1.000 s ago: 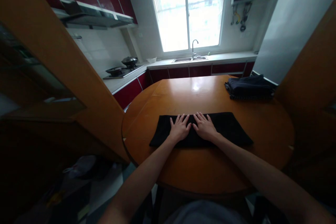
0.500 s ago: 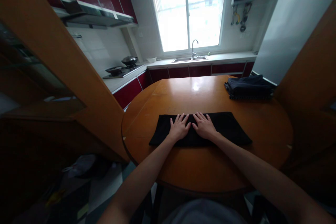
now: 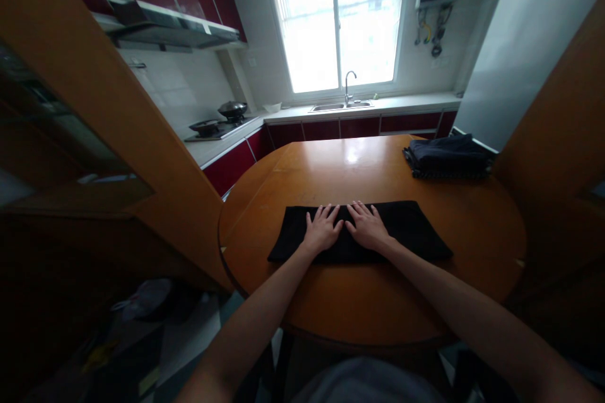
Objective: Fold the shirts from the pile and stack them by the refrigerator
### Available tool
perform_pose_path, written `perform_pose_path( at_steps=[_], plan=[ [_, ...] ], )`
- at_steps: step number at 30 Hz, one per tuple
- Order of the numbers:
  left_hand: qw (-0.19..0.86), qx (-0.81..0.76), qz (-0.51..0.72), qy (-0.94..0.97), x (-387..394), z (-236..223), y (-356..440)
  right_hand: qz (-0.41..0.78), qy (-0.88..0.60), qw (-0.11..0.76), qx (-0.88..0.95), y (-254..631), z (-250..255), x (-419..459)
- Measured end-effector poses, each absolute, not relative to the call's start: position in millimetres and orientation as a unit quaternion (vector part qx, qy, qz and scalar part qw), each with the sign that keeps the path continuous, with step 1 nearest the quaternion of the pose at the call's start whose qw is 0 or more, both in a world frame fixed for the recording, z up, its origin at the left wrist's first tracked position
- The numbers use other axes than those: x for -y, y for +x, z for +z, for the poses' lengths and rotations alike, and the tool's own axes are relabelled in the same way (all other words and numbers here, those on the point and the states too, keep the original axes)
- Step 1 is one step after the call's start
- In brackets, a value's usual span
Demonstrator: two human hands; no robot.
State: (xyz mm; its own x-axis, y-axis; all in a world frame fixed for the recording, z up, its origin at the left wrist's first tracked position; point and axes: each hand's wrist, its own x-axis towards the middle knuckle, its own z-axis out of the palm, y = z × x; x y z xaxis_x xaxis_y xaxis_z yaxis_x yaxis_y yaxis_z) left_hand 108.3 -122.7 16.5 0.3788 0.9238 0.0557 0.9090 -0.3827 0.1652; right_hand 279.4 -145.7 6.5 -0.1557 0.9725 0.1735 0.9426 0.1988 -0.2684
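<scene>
A folded black cloth item, perhaps a garment (image 3: 411, 233), lies flat on the wooden table (image 3: 350, 302) in front of me. My left hand (image 3: 323, 228) rests palm down on it, left of its middle, with fingers spread. Just to the right, my right hand (image 3: 367, 225) lies flat on the same black cloth, fingers also apart. The two thumbs point toward each other with a small gap between them. Neither hand grips the cloth; parts of it are hidden under the palms and wrists.
A stack of folded dark clothes (image 3: 447, 156) sits at the table's far right. Beyond the table are a sink (image 3: 328, 107) with a faucet (image 3: 348, 85), and a stove with pans (image 3: 232, 109). A wooden cabinet frame (image 3: 155, 182) stands on the left, a white fridge (image 3: 510, 56) on the right.
</scene>
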Motion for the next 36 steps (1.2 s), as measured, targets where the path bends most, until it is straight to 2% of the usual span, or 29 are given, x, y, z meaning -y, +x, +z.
perform_pose_path(
  at_steps=[27, 32, 36],
  plan=[
    [0.057, -0.549, 0.081, 0.83, 120, 12, 109, 0.058, -0.639, 0.144, 0.753, 282, 8, 145],
    [0.113, -0.62, 0.092, 0.771, 105, 16, 92, 0.096, -0.678, 0.131, 0.717, 300, 3, 135],
    [0.102, -0.682, 0.039, 0.723, 92, 19, 53, 0.128, -0.718, 0.112, 0.675, 333, 0, 126]
  ],
)
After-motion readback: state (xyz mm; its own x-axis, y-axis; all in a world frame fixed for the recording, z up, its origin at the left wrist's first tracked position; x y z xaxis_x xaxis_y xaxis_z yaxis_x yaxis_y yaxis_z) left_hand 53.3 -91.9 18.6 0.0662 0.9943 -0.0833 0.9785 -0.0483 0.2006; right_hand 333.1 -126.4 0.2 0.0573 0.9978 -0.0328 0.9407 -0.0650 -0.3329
